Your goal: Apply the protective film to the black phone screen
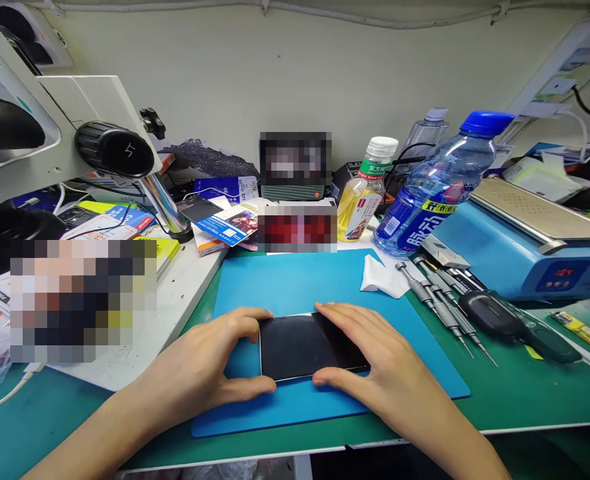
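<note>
A smartphone (295, 347) with a dark screen lies face up and sideways over the blue work mat (275, 280). My left hand (219, 360) grips its left end, fingertips on the far edge and thumb on the near edge. Around the right end is my right hand (365, 353), its fingers along the far side and its thumb at the near edge. The right palm covers part of that end. Whether the phone rests on the mat or is held slightly above it, I cannot tell.
Several screwdrivers (437, 300) and a black case (489, 317) lie right of the mat. Behind them stand a blue heating machine (535, 240), a large water bottle (435, 187) and a tea bottle (365, 193). A white cloth (385, 277) touches the mat. A microscope stand (165, 207) rises at left.
</note>
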Available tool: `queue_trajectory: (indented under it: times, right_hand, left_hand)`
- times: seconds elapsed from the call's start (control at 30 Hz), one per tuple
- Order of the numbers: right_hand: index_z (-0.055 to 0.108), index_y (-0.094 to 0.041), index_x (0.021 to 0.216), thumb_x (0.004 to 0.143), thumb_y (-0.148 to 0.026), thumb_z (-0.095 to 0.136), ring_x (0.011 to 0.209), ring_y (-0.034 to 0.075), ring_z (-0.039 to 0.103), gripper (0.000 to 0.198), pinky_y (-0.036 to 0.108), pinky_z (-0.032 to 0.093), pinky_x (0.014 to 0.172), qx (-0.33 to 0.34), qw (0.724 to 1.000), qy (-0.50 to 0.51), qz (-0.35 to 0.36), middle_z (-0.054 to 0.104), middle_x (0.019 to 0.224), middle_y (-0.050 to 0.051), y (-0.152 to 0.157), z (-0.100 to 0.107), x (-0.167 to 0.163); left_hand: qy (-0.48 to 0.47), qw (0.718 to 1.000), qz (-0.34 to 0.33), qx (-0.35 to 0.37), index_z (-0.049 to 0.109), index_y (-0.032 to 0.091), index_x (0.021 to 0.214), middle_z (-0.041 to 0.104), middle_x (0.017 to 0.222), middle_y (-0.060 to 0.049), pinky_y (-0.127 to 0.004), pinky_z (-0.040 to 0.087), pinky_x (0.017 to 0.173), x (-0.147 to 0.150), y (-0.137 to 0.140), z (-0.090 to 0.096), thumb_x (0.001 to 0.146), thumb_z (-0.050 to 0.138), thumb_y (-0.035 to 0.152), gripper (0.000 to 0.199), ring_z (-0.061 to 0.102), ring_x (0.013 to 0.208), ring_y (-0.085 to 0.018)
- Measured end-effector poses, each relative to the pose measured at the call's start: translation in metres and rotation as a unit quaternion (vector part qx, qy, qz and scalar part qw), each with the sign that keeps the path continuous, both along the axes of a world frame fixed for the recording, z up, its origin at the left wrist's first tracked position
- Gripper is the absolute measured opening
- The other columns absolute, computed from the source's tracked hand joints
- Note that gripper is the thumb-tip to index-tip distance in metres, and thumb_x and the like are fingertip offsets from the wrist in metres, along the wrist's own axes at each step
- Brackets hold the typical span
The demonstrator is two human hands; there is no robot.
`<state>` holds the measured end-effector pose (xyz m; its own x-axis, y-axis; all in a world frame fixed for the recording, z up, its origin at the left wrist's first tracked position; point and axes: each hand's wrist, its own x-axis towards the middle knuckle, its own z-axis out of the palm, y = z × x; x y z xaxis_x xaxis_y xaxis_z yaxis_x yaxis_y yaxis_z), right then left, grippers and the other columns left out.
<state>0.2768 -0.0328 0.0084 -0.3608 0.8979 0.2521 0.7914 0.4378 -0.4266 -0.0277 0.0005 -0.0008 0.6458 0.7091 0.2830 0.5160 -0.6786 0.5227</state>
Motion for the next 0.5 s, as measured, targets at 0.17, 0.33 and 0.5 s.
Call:
queue_trajectory:
  times: [0.17,0.33,0.5]
  right_hand:
    - [0.056,-0.028,0.151,0.088,-0.056,0.08,0.137,0.032,0.062,0.073,0.05,0.053,0.115,-0.004,1.0,0.0,-0.005,0.067,0.147,0.009,-0.0022,-0.0008,-0.0001]
    - [0.057,-0.029,0.152,0.088,-0.055,0.08,0.137,0.032,0.062,0.073,0.05,0.054,0.114,-0.008,1.0,0.0,-0.002,0.067,0.148,0.009,-0.0028,-0.0011,0.0]
    - [0.055,-0.029,0.152,0.089,-0.059,0.078,0.139,0.03,0.06,0.074,0.05,0.052,0.116,-0.014,1.0,-0.005,-0.001,0.065,0.149,0.008,-0.0033,-0.0002,-0.0003]
  left_hand:
    - [-0.007,1.0,0.003,-0.01,0.048,0.03,0.116,0.068,0.146,-0.008,-0.038,0.064,0.096,0.0007,-0.0007,0.0014,0.087,0.086,0.035,0.049,0.075,0.121,-0.025]
    - [-0.024,0.999,0.01,-0.024,0.048,0.029,0.117,0.067,0.144,-0.009,-0.038,0.065,0.095,0.005,-0.0047,0.0051,0.091,0.08,0.033,0.041,0.073,0.122,-0.025]
    - [-0.033,0.999,0.013,-0.034,0.046,0.03,0.118,0.065,0.145,-0.01,-0.041,0.065,0.097,0.0067,-0.0066,0.0055,0.094,0.076,0.035,0.039,0.072,0.124,-0.025]
